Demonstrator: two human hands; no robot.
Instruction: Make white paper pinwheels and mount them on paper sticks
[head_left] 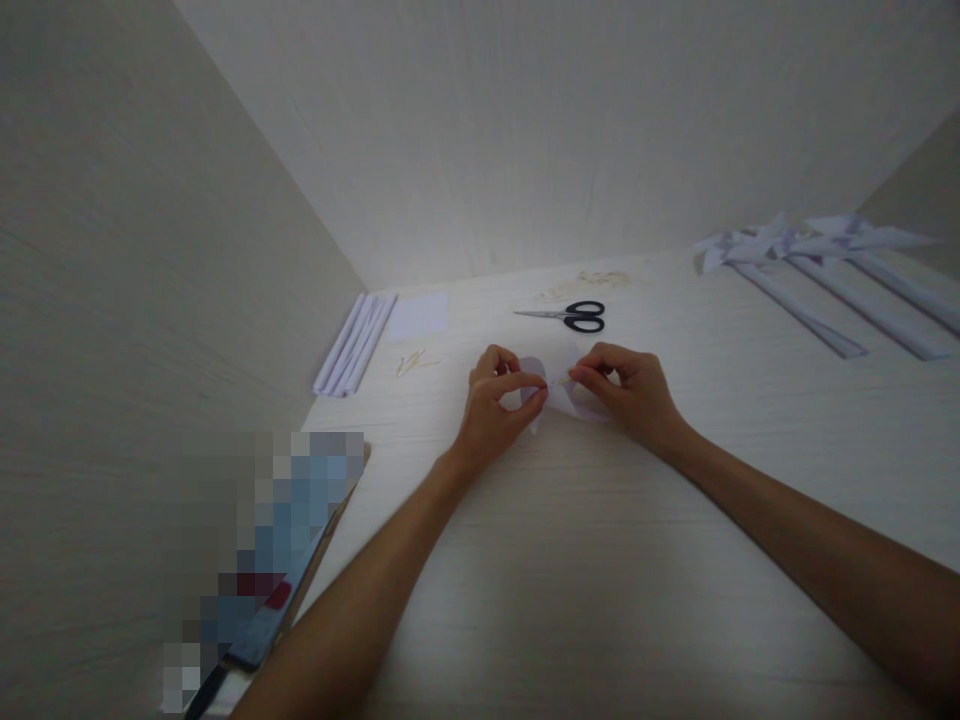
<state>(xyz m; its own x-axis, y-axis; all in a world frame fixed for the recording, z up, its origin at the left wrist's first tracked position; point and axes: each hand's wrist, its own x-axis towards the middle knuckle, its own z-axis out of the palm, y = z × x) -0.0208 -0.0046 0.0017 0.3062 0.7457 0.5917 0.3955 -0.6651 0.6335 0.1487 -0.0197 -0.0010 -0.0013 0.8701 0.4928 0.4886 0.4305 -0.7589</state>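
My left hand [496,400] and my right hand [628,390] meet over a small folded white paper piece [564,396] on the pale wooden table [570,560]. Both hands pinch the paper between thumb and fingertips, the left at its left side, the right at its right side. The fingers hide much of the paper. Black-handled scissors [571,316] lie just beyond the hands, blades pointing left.
Rolled white paper sticks [354,344] and a flat white sheet [418,316] lie at the back left. Finished paper pinwheels on long sticks [817,262] rest at the back right. Small tan bits [409,362] lie near the sticks. Walls close in left and behind.
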